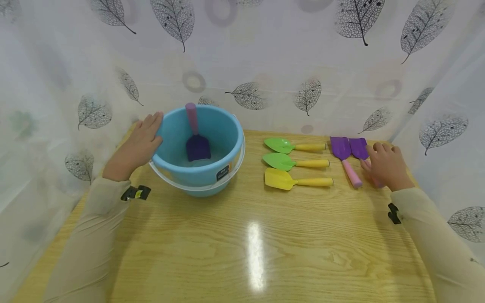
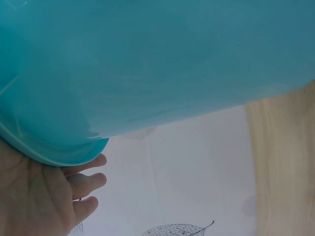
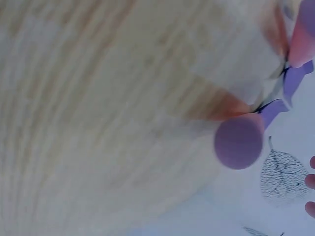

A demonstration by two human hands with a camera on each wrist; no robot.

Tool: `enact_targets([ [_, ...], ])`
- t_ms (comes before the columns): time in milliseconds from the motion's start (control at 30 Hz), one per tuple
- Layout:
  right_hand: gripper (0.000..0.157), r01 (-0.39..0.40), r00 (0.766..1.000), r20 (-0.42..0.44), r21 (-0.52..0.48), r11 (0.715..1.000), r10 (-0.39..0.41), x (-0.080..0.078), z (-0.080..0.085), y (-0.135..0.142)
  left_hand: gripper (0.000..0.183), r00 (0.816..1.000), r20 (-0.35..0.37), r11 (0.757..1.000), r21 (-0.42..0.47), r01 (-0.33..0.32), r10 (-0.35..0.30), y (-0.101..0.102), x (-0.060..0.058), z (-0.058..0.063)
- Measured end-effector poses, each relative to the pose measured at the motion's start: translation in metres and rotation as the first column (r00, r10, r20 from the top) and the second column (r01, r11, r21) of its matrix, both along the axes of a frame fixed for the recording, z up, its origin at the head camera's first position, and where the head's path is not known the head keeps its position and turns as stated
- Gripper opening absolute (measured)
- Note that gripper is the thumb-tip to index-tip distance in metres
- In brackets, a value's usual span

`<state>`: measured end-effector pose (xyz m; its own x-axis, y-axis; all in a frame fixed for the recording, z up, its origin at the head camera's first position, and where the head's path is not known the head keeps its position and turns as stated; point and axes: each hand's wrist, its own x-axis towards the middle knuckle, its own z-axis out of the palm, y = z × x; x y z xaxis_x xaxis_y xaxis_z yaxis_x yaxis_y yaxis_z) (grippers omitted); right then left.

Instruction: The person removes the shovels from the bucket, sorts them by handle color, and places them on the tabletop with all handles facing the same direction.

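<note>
My left hand [image 1: 138, 143] rests against the left rim of a light blue bucket [image 1: 197, 179], its fingers extended past the rim. In the left wrist view, that palm [image 2: 34, 196] touches the rim, with the bucket's wall [image 2: 172, 64] above. Inside the bucket leans a toy shovel [image 1: 198, 147] with a dark purple blade and pink handle. At the right, my right hand [image 1: 388, 165] is over the handle of a purple-bladed shovel [image 1: 358, 148], partly hiding it. The right wrist view shows fingertips [image 3: 310, 182] apart from the pink handle [image 3: 238, 142].
Left of the hand-covered shovel lies a matching purple shovel [image 1: 341, 148]. Two green trowels [image 1: 280, 145] with yellow handles and a yellow shovel [image 1: 280, 179] lie in a column mid-table. A leaf-patterned curtain [image 1: 273, 63] surrounds the wooden table [image 1: 197, 248]. The bucket's white handle [image 1: 182, 186] hangs in front.
</note>
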<state>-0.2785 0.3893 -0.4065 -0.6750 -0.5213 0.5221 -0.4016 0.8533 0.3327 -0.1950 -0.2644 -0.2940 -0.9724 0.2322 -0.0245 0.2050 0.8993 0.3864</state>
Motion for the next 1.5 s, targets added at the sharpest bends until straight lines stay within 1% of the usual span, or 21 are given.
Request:
enact_targets([
  [167,0.042,-0.047,0.999,0.017,0.02,0.999,0.046,-0.001,0.017,-0.018,0.061,1.0,-0.011,1.0,-0.007,0.001,-0.001,0.0,0.0,0.001],
  [267,0.042,-0.099,0.995,-0.004,0.034,0.994,0.099,-0.002,0.028,-0.032,0.061,1.0,-0.018,1.0,-0.012,0.005,-0.005,-0.001,0.0,0.002],
  [400,0.051,-0.168,0.985,-0.036,0.059,0.984,0.17,-0.002,0.042,-0.051,0.061,1.0,-0.016,1.0,-0.014,0.006,-0.006,-0.001,-0.001,0.002],
  [467,0.056,-0.188,0.981,-0.039,0.069,0.98,0.191,-0.002,0.049,-0.06,0.061,1.0,-0.016,1.0,-0.013,0.005,-0.006,-0.002,-0.001,0.001],
  [600,0.06,-0.211,0.976,-0.034,0.083,0.974,0.215,0.0,0.06,-0.077,0.061,1.0,-0.021,1.0,-0.013,0.002,-0.003,-0.002,-0.002,0.001],
  [800,0.071,-0.251,0.962,-0.082,0.098,0.963,0.259,0.002,0.069,-0.098,0.061,1.0,-0.01,1.0,-0.018,-0.001,0.0,-0.001,-0.002,0.001],
  [900,0.071,-0.262,0.959,-0.089,0.09,0.961,0.269,0.003,0.072,-0.106,0.061,1.0,-0.003,1.0,-0.022,-0.001,0.001,0.0,-0.001,0.001],
  [1033,0.07,-0.261,0.962,-0.066,0.08,0.962,0.266,0.006,0.076,-0.115,0.061,1.0,-0.002,1.0,-0.019,-0.001,0.001,0.0,0.0,0.001],
  [1200,0.05,-0.279,0.959,-0.017,0.097,0.955,0.282,0.01,0.085,-0.127,0.061,1.0,0.002,1.0,-0.009,0.001,-0.001,0.0,0.0,0.001],
  [1267,0.045,-0.289,0.957,0.002,0.117,0.95,0.291,0.011,0.091,-0.132,0.061,1.0,0.005,1.0,-0.007,0.001,-0.001,0.001,0.0,0.001],
  [1500,0.046,-0.326,0.945,0.045,0.167,0.931,0.323,0.014,0.11,-0.155,0.061,1.0,-0.002,1.0,-0.01,0.002,-0.002,0.001,0.0,0.001],
])
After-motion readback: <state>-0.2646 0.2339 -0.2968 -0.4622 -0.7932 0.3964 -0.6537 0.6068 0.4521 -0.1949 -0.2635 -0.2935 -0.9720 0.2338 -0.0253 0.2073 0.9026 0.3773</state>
